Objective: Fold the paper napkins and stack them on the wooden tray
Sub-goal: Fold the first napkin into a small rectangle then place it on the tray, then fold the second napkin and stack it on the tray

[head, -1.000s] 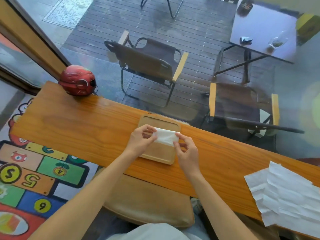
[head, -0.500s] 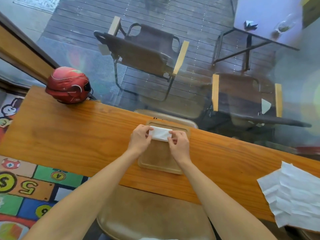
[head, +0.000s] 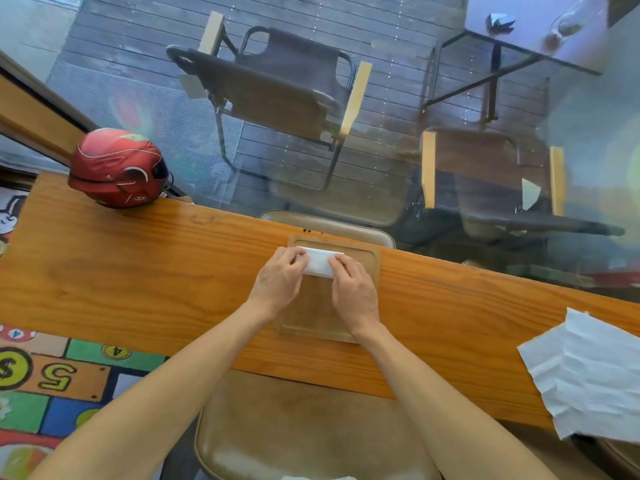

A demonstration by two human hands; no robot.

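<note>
Both hands, left and right, pinch a folded napkin over the tray; helmet far left.

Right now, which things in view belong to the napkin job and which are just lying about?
Job: folded napkin, pinched by left hand and right hand over the wooden tray; unfolded napkins at the counter's right end.

Lying about: red helmet; empty chair under the counter; patio chairs behind the glass.

Head cam, one view: looks fwd/down, close over the wooden counter.
</note>
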